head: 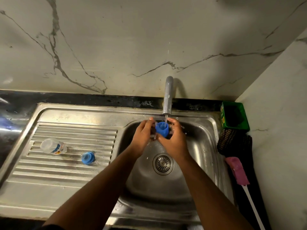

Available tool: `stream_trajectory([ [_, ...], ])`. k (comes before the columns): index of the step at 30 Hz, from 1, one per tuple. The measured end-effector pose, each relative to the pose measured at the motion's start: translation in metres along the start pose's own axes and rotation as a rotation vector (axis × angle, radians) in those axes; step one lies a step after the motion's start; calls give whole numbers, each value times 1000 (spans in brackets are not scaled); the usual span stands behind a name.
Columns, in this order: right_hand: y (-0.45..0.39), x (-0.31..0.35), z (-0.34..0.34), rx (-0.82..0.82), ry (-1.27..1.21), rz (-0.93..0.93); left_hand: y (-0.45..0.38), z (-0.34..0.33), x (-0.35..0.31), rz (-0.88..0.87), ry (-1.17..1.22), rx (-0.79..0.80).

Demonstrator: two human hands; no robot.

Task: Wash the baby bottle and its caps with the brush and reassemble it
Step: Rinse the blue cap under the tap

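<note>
Both hands are over the steel sink basin (196, 146), under the tap (167, 97). A thin stream of water runs into a blue cap (162, 129) held mouth up between my left hand (143, 135) and my right hand (172, 138); both grip it. The clear baby bottle (53, 145) lies on its side on the ribbed drainboard (69, 170) at the left. A blue ring with the teat (88, 158) rests on the drainboard to its right. The brush (239, 173), with a pink head and white handle, lies on the dark counter right of the sink.
A green box (234, 116) stands in the back right corner by the marble wall. A dark netted scrubber (232, 141) lies in front of it. The drain strainer (163, 164) sits in the basin's middle. Black counter runs behind the sink.
</note>
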State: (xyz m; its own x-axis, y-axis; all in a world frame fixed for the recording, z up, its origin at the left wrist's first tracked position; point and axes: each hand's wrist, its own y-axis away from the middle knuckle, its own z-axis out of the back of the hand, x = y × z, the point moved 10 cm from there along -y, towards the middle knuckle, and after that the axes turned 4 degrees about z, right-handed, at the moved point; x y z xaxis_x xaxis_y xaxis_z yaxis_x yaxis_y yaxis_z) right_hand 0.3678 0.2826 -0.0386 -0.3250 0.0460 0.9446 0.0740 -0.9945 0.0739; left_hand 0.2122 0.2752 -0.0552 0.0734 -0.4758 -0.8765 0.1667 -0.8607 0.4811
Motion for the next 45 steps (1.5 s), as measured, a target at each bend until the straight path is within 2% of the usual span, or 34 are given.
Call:
stream_trajectory([
  [3,1,-5,6,-75,-15,-21,16,11,-42,-547,-502,-157],
  [4,0,-8,3,-48,-2,-3,16,6,-43,-599,-601,-135],
  [5,0,-10,-1,-14,24,14,13,2,-38,-558,-613,-63],
  [7,3,-7,-4,19,51,38,7,-10,-23,-319,-465,91],
  [9,7,-4,-2,12,104,86,4,-14,-14,-131,-293,107],
  [11,13,12,-12,72,288,254,2,-17,-9,-55,-223,121],
  [13,8,3,-15,109,253,226,6,-24,-14,-66,-208,217],
  [16,-6,-17,-3,53,79,-78,16,-34,-19,-126,-287,302],
  [19,-4,11,-4,2,182,104,13,-28,-28,-148,-243,210],
  [20,-1,12,-8,9,149,146,12,-27,-34,-178,-258,217],
  [21,0,8,-9,-1,58,108,11,-29,-39,-232,-324,253],
  [24,-3,-23,-8,-26,-286,-273,19,-40,-42,-333,-528,406],
  [26,-5,-26,-8,-9,-288,-322,19,-44,-38,-353,-646,422],
  [28,-4,-25,-14,-5,-269,-239,15,-46,-34,-324,-738,392],
  [29,-2,-22,-15,-11,-242,-151,13,-46,-34,-268,-699,372],
  [32,2,-5,-10,-58,-181,94,11,-45,-35,-46,-352,371],
  [34,-1,-1,-8,-29,-243,136,12,-47,-37,-31,-220,399],
  [36,-4,-10,-6,-18,-338,36,14,-47,-40,-87,-231,405],
  [38,-9,-20,0,-36,-386,-163,16,-48,-40,-163,-383,414],
  [41,-7,-21,-2,88,-315,-425,14,-50,-37,-275,-558,404],
  [43,-8,-19,-1,54,-326,-431,10,-38,-42,-381,-606,268],
  [45,-2,-18,-6,-3,-474,-431,12,-33,-49,-474,-637,208],
])
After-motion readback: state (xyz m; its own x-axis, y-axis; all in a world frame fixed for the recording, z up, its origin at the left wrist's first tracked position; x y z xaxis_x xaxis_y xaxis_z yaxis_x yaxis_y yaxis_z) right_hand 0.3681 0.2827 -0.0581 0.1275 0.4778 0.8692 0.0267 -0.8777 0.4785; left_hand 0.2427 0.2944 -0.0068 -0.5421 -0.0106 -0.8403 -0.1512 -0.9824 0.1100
